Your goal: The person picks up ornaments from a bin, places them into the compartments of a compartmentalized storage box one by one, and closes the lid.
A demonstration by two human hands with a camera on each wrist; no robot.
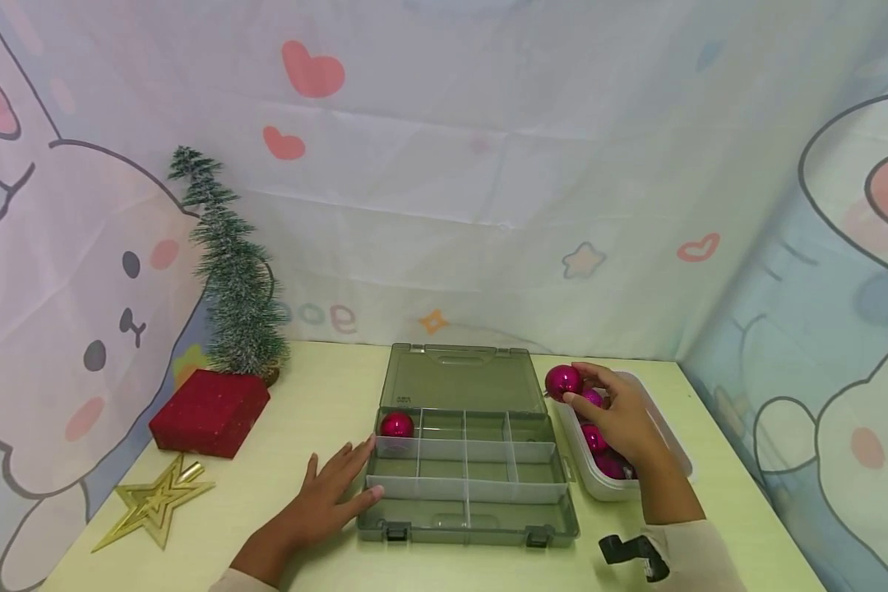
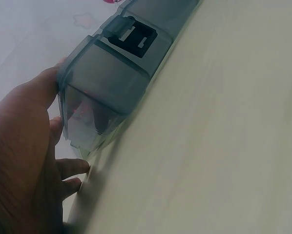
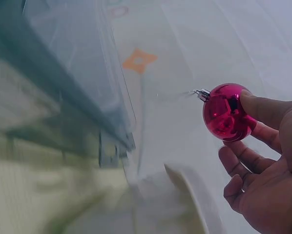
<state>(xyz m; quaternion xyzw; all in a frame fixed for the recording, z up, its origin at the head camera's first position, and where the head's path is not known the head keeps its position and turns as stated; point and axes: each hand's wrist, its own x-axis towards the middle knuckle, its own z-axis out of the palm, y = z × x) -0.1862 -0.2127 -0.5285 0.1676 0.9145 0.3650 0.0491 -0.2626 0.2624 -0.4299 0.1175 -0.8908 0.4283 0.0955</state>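
Note:
My right hand [image 1: 617, 413] pinches a shiny magenta Christmas ball [image 3: 227, 112] between thumb and fingers, above the left rim of a white tub [image 1: 645, 386]. The ball's silver cap points left in the right wrist view. More magenta balls [image 1: 596, 438] lie in the tub under that hand. A grey see-through divider box [image 1: 444, 514] stands in the middle with its lid [image 1: 459, 378] folded back. One red-pink ball [image 1: 397, 425] sits in its back left compartment. My left hand [image 1: 328, 499] rests at the box's left side, fingers spread, thumb at the rim.
At the left stand a small artificial Christmas tree [image 1: 237, 279] and a dark red box [image 1: 210, 413]. A gold star topper [image 1: 155, 503] lies in front of them. A printed cloth [image 1: 488, 181] hangs behind the table [image 1: 326, 378]. A black strap piece [image 1: 635, 557] sits by the right sleeve.

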